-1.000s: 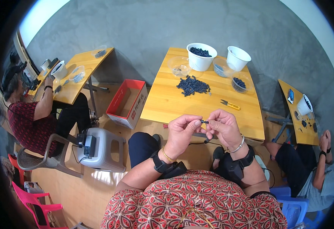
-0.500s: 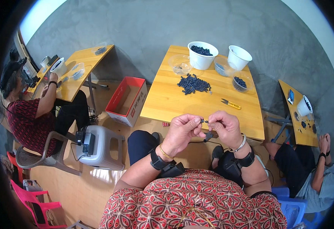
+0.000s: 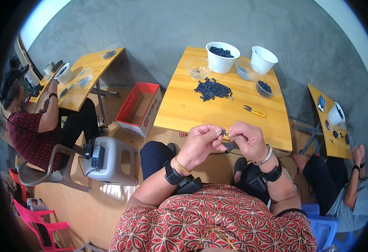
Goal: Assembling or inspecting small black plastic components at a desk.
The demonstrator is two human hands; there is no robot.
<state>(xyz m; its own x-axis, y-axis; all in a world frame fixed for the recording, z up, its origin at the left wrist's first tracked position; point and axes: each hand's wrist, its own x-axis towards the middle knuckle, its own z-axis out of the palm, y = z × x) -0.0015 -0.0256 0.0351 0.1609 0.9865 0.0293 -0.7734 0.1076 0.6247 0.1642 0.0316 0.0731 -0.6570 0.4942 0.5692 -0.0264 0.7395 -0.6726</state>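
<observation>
Just past the table's front edge, my left hand (image 3: 201, 142) pinches a small black part (image 3: 224, 132) between thumb and fingertips. My right hand (image 3: 250, 140) is closed beside it, fingertips meeting the part's right side. Whether a second small piece sits in the right fingers is hidden. Beyond my hands, a loose heap of short dark tube-like pieces (image 3: 212, 89) lies on the yellow wooden table (image 3: 188, 113). To the right of the heap rest yellow-handled thread snips (image 3: 255, 111).
At the table's back stand a white tub (image 3: 222, 63) of dark pieces, another white tub (image 3: 264, 60) and clear bowls, one bowl (image 3: 266, 87) holding dark parts. An open red-and-white carton (image 3: 140, 110) sits left. Co-workers sit at side tables; a grey stool (image 3: 110, 161) stands left.
My right fingers have curled in tighter near the black part, while my left hand stays almost in place. The co-worker on the left has shifted an arm.
</observation>
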